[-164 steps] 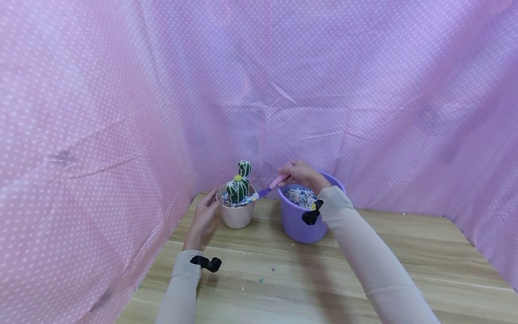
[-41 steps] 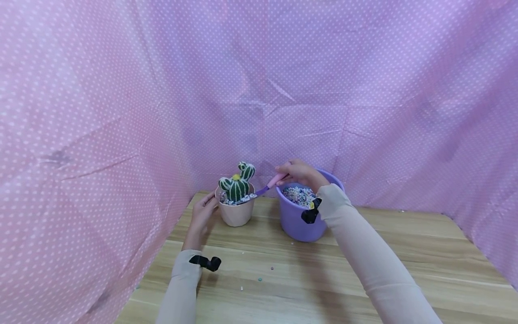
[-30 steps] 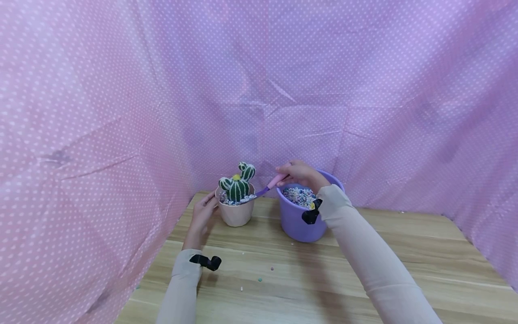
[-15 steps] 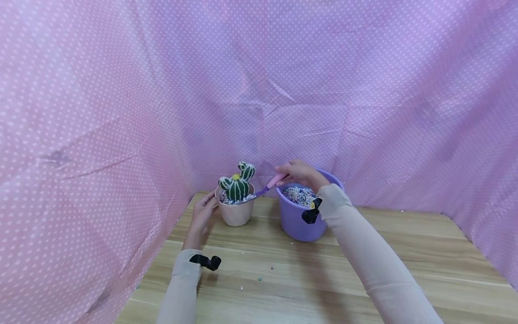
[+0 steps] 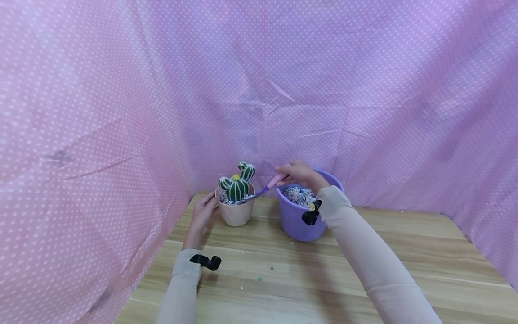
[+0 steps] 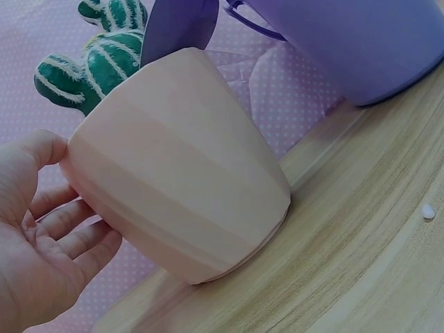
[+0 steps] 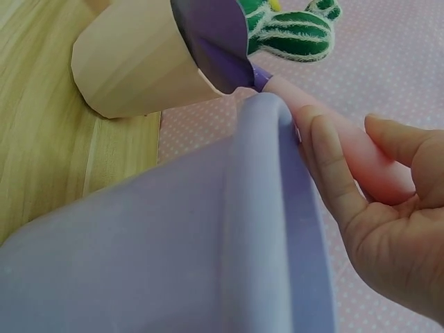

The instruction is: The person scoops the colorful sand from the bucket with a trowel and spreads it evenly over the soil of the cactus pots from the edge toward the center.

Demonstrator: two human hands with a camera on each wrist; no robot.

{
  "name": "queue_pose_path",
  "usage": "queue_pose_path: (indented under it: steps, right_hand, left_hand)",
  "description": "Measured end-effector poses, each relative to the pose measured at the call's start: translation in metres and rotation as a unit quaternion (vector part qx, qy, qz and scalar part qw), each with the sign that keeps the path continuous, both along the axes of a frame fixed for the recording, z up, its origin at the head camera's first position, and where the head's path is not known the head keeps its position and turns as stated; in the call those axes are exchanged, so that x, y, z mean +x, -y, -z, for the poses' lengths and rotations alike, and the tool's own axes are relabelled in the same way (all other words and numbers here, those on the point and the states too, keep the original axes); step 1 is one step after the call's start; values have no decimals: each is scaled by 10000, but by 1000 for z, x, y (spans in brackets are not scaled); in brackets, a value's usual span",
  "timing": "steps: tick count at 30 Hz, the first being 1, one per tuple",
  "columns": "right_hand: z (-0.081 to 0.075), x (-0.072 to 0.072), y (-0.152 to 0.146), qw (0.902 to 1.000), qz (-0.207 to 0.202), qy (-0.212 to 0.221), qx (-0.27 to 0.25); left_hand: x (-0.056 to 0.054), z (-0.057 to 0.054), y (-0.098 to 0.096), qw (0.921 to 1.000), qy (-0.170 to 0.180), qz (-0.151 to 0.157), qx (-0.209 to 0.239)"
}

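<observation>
My left hand (image 5: 202, 215) holds the side of a pale pink flower pot (image 6: 173, 166), thumb at the rim and fingers curved along the wall. A green cactus (image 5: 238, 190) with white stripes and a yellow flower stands in it among small pastel beads. My right hand (image 5: 301, 174) grips the pink handle of a small trowel (image 7: 347, 146) above the rim of a purple bucket (image 5: 301, 227). The trowel's purple blade (image 6: 182, 28) slants down over the pot's rim beside the cactus. Multicoloured beads (image 5: 298, 196) lie inside the bucket, partly hidden by my right arm.
Several stray beads (image 5: 260, 279) dot the wooden table (image 5: 291, 292) in front of the pot and bucket. A pink dotted cloth (image 5: 307, 90) hangs close behind both and along the left and right sides.
The trowel's blade, earlier heaped with beads, has tipped lower into the pot and shows few beads. The cactus has turned, its side arm now at the left. Over the last second, both hands barely move.
</observation>
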State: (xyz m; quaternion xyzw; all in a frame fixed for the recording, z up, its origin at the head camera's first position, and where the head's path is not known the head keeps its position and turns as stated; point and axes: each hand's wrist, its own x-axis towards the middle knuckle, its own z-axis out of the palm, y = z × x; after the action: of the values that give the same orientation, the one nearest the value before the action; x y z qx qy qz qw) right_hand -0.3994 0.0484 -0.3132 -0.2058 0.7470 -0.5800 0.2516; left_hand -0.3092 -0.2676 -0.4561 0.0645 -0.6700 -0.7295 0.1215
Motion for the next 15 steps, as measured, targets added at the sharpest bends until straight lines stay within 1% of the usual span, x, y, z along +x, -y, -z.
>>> queue_pose_path:
  steps: [4,5,8,11,12,15]
  right_hand:
    - [2,0,0,9999,41,-49,-93]
    - [2,0,0,9999,53,-57,-113]
    - [3,-1,1,9997,155,-56,-152]
    - [4,-2,1,9996,250,-75,-144]
    - [4,-2,1,9995,273,-77,-147]
    - [4,-2,0,9993,311,-65,-194]
  left_hand:
    - [0,0,0,10000,-36,54,62]
    - [1,-3,-1,9999,-27,81,79]
    - [-1,-1,0,9999,-22,101,82]
    - [-3,1,1,10000,-9,70,7]
    - [-5,4,2,10000,-26,34,-18]
    - [-4,3,1,10000,-19,-38,-67]
